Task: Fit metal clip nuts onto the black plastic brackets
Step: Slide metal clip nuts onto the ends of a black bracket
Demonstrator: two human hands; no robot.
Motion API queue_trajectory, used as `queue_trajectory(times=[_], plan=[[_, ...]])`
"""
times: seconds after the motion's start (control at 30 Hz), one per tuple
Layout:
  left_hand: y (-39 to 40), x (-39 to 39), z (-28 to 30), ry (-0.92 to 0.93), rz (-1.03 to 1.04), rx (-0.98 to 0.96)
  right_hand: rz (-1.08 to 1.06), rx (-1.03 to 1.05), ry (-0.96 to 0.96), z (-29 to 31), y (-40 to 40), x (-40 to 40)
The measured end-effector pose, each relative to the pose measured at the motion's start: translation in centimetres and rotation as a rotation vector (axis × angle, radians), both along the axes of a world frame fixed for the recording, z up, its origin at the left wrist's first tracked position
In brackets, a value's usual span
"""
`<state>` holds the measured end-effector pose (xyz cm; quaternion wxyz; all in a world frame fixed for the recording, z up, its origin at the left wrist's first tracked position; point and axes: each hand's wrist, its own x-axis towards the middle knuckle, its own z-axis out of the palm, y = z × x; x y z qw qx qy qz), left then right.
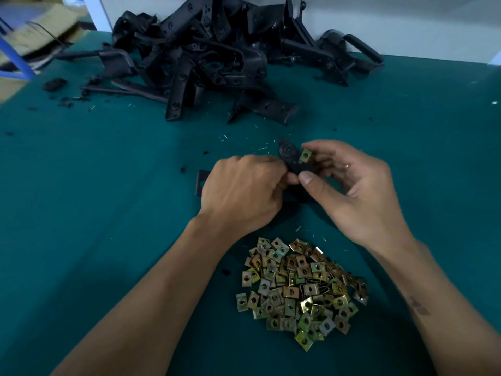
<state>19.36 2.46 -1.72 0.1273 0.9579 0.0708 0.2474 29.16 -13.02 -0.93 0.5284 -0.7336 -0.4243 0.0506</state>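
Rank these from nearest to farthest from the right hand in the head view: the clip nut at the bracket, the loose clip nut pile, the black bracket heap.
1. Clip nut, at the right hand fingertips.
2. Clip nut pile, below the wrists, near edge.
3. Bracket heap, far side of the table.

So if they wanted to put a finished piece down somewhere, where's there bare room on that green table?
Bare green table lies left of the left hand, between the bracket pile and the forearm. There is more right of the right hand, out to the edge. It is crowded at the back under the bracket pile, and near the person around the clip nut heap.
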Motion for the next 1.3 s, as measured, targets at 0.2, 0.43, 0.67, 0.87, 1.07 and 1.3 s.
queue_trajectory(times=[0.2, 0.43, 0.67, 0.87, 1.07, 1.3], plan=[[0.2, 0.1, -0.2, 0.041, 0.012, 0.012, 0.047, -0.254, -0.373, 0.6, -0.7, 0.5], [0.1, 0.2, -0.2, 0.027, 0.015, -0.001, 0.006, -0.225, -0.590, 0.9, -0.5, 0.4], [0.5, 0.2, -0.4, 0.019, 0.022, -0.040, 0.004, -0.193, -0.623, 0.3, -0.5, 0.5], [0.5, 0.2, -0.4, 0.003, -0.002, -0.036, -0.010, -0.195, -0.431, 0.2, -0.3, 0.3], [0.4, 0.3, -0.4, 0.047, -0.033, 0.017, -0.046, -0.328, -0.460, 0.7, -0.7, 0.4], [0.3, 0.2, -0.4, 0.056, -0.101, 0.017, -0.010, -0.414, -0.593, 1.5, -1.1, 0.1]])
